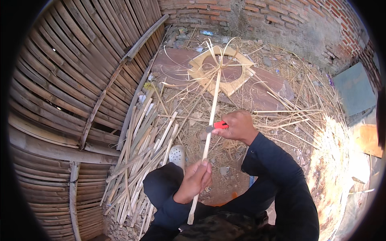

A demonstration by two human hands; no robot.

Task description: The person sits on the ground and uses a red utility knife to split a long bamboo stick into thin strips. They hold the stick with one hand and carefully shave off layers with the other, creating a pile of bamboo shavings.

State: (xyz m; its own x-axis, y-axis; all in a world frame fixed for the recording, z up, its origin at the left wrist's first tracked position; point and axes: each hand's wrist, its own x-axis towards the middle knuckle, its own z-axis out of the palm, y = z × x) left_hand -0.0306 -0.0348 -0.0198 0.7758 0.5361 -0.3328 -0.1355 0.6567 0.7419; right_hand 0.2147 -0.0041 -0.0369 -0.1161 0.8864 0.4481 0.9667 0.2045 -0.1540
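A long pale bamboo strip (pixel 214 105) runs away from me, its near end by my lap and its far end over a wooden piece with a round hole. My left hand (pixel 197 179) is closed around the strip's lower part. Farther up, my right hand (pixel 238 126) grips a red-handled knife (pixel 221 124). The knife's dark blade meets the strip, partly hidden by my thumb and the handle. Thin curled shavings (pixel 219 68) bunch around the strip's far end. Beneath them lies the pale wooden piece with the hole (pixel 196 66).
A heap of bamboo strips (pixel 138 148) lies left of my foot in a pale clog (pixel 177 155). A brown board (pixel 173 64) lies under the holed piece. Bamboo slats (pixel 68 68) wall the left, bricks (pixel 277 18) the back. Shavings litter the ground; a grey-green panel (pixel 354 89) leans at right.
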